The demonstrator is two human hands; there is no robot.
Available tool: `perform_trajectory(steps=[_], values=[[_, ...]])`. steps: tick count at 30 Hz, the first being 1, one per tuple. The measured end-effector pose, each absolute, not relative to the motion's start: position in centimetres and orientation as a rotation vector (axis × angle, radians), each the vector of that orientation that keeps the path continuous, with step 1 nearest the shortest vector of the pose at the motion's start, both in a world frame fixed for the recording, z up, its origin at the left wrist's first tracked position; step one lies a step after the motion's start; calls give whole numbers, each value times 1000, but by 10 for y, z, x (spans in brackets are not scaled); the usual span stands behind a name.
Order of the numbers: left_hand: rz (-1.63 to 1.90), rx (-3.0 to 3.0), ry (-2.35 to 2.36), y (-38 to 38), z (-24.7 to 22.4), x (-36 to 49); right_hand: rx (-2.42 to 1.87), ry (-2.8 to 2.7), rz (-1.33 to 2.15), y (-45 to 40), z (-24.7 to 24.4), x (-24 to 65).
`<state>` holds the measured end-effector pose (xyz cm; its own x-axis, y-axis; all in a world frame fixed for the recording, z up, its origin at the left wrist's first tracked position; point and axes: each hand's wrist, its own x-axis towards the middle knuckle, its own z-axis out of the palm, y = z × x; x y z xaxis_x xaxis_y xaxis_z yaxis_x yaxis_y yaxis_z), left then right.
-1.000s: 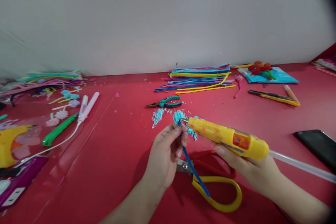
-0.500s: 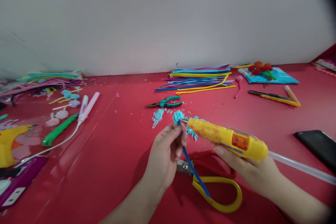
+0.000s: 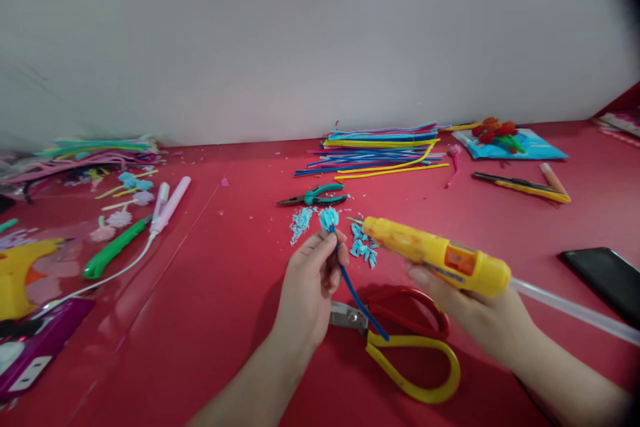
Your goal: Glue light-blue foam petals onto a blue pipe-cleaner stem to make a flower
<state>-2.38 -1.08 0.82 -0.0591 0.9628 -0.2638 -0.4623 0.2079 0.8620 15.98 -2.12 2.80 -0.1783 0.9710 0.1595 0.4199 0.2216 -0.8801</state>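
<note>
My left hand (image 3: 313,280) pinches a blue stem (image 3: 356,293) just below a light-blue fluffy flower head (image 3: 329,219); the stem's tail slants down over the scissors (image 3: 415,353). My right hand (image 3: 465,313) is wrapped round a yellow glue gun (image 3: 435,253) with a clear glue stick in its back end. The gun's metal tip points left, a short gap to the right of the flower head. Light-blue cut pieces (image 3: 364,247) lie below the tip, and finer light-blue bits (image 3: 301,223) lie left of the flower.
Teal pliers (image 3: 313,196) and a bundle of coloured stems (image 3: 383,147) lie beyond my hands. To the right are a cutter (image 3: 523,185), a phone (image 3: 605,280) and a blue packet (image 3: 540,143). A pink tool (image 3: 173,203), green knife (image 3: 115,250) and second glue gun (image 3: 20,273) sit left.
The glue gun's tip has come away from the flower head, so a gap now shows. My left hand has shifted slightly left with the flower and stem.
</note>
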Motion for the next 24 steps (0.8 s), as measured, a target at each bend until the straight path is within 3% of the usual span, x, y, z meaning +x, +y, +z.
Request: perform_trajectory(steps=[4, 8, 14, 24], values=[[1289, 641, 1083, -9, 6, -26, -1437, -1492, 950, -4, 23, 165], [1279, 669, 1116, -8, 2, -26, -1508, -1620, 1075, 21, 8, 180], [1284, 716, 1128, -10, 6, -24, -2005, -1810, 586, 46, -9, 204], [1218, 739, 1043, -16, 8, -22, -2175, -2095, 60, 40, -5, 204]])
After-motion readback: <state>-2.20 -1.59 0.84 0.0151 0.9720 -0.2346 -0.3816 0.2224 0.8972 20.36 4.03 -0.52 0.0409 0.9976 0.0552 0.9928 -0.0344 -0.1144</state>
